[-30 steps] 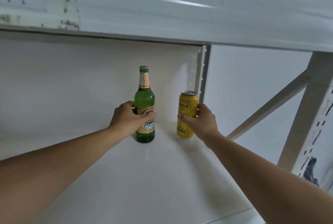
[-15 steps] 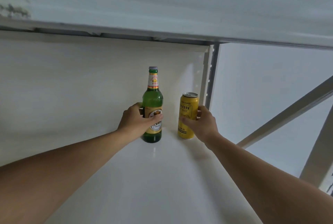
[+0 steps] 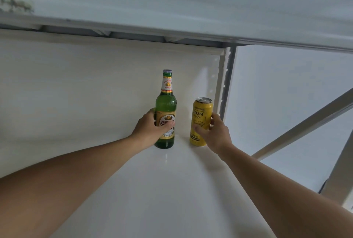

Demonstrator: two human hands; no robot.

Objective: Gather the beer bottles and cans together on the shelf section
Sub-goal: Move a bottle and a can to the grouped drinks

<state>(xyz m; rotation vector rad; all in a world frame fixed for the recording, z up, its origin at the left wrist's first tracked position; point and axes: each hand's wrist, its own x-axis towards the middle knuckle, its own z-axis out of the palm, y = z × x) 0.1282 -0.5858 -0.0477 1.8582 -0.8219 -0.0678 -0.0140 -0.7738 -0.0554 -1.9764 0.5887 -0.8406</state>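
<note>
Two drinks stand upright at the back right corner of the white shelf (image 3: 156,190) I am reaching into: a green beer bottle (image 3: 165,111) and a yellow beer can (image 3: 200,121). My left hand (image 3: 150,130) grips the bottle around its lower body, over the gold label; the thumb lies across the front of the label and the fingers wrap behind the glass, where I cannot see their tips. The bottle's base sits on the shelf surface, and its cap and neck label rise clear above my hand.

My right hand (image 3: 214,132) holds the can from its right side. The thumb presses on the front of the can low down, and the fingers curl round the far side near the top of the printed lettering. The can also rests on the shelf, its pull-tab top facing up. Bottle and can stand near each other with a narrow strip of shelf between them, not touching.

Just behind and to the right of the can runs a perforated upright post (image 3: 223,84) of the rack. Above everything hangs the underside of the upper shelf (image 3: 172,4), pale grey with scuffed patches at its left end. A diagonal brace (image 3: 305,126) crosses the open side of the rack at right, well apart from both drinks. Both my forearms stretch in from the lower corners of the head view.
</note>
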